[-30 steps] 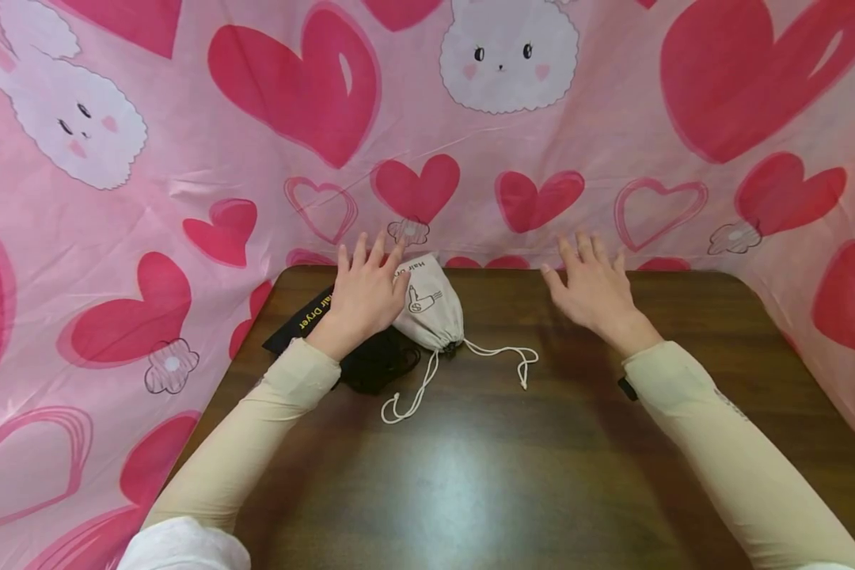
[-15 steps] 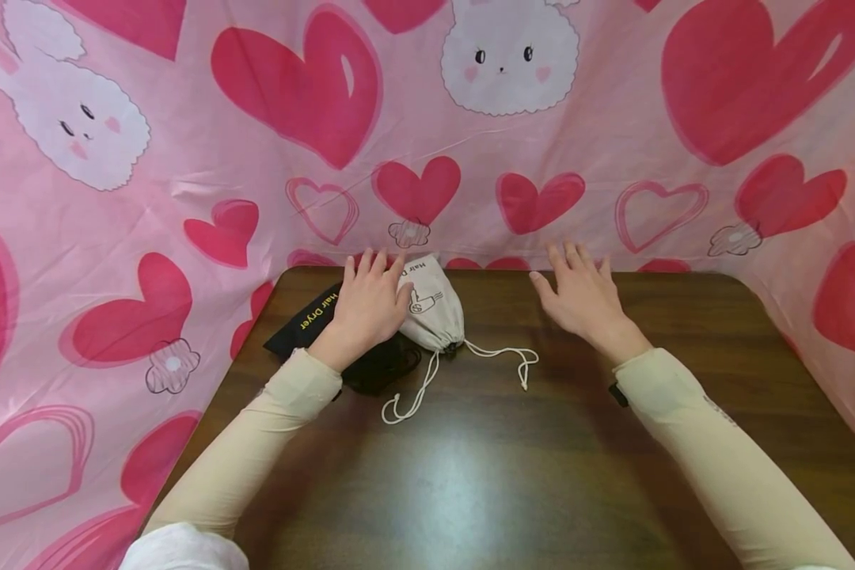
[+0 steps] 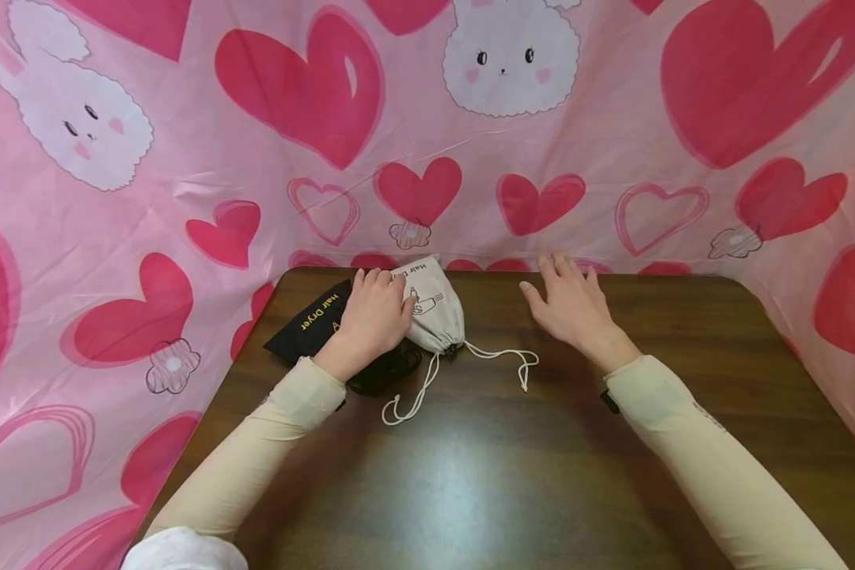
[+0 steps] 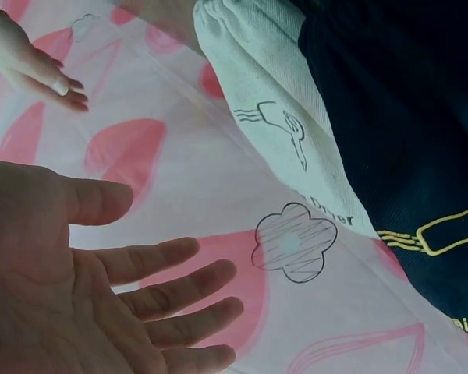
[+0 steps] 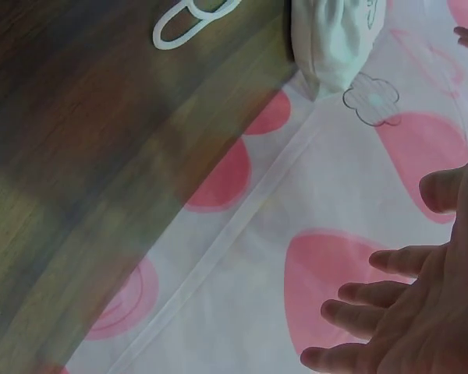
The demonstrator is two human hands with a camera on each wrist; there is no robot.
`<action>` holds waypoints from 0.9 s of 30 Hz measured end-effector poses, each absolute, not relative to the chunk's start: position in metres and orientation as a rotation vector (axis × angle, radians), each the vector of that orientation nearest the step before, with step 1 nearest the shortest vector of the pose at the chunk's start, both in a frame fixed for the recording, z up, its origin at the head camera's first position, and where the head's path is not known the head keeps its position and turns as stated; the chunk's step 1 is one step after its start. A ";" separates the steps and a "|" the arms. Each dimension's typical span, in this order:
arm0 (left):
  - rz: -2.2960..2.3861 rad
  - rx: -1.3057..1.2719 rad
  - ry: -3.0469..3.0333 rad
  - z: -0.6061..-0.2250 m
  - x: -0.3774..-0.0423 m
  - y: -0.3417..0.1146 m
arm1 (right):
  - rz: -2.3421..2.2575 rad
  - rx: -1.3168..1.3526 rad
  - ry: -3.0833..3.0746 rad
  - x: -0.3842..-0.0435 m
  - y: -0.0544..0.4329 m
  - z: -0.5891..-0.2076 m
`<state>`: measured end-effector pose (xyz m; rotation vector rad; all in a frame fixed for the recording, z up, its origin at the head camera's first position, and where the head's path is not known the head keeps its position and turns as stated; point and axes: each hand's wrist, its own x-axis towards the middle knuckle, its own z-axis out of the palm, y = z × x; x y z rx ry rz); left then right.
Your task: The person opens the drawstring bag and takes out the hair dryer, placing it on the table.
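Both hands lowered toward counter [image 3: 470, 459]: left hand [image 3: 370, 321], fingers apart, nearing white pouch [image 3: 433, 309]; right hand [image 3: 573, 309], fingers spread, right of pouch.

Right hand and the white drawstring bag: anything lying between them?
Head view: only bare table separates the right hand from the white drawstring bag.

Head view looks down from above; both wrist views close, sharing the white pouch [image 4: 257, 93]
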<state>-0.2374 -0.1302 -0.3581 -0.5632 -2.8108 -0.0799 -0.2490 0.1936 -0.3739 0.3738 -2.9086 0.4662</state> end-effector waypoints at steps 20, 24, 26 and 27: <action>-0.042 -0.583 -2.841 -0.373 -0.222 -0.122 | 0.449 0.379 -2.881 -0.243 0.176 -0.388; -0.029 -0.598 -2.842 -0.379 -0.219 -0.120 | 0.452 0.394 -2.896 -0.241 0.170 -0.391; -0.024 -0.604 -2.844 -0.382 -0.219 -0.119 | 0.462 0.405 -2.907 -0.241 0.167 -0.392; -0.020 -0.607 -2.846 -0.383 -0.219 -0.118 | 0.472 0.408 -2.915 -0.240 0.165 -0.393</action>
